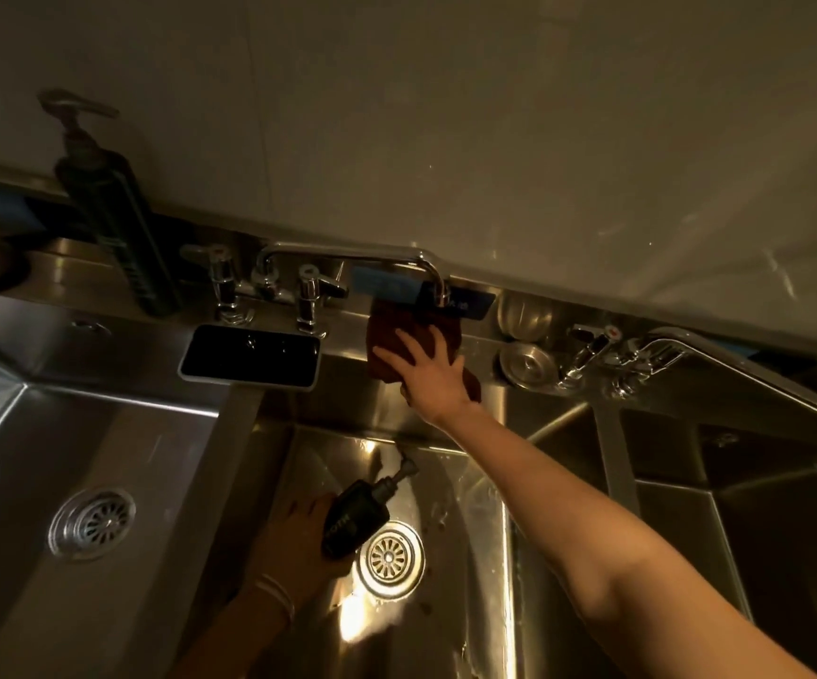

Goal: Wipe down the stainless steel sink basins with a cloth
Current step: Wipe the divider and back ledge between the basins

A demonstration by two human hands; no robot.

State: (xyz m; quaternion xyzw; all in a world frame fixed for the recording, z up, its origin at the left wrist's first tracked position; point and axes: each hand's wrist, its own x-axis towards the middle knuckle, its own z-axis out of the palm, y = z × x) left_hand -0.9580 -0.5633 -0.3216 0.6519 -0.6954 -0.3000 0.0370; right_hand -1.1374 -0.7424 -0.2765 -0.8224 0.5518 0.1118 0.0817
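Observation:
My right hand (428, 372) presses a dark red cloth (387, 335) flat against the back ledge of the steel sink, just below the faucet spout (438, 286). Its fingers are spread over the cloth. My left hand (298, 536) grips a small dark pump bottle (355, 514) low over the middle basin (465, 507), beside its round drain (389, 558). The left basin (151, 463) has its own drain (93, 524). A third basin (764, 507) lies to the right.
A tall dark pump dispenser (117, 223) stands on the back ledge at left. A black phone (249, 355) lies below the two faucet handles (269, 291). A drain plug (529, 365) and a second faucet (642, 355) sit at the right.

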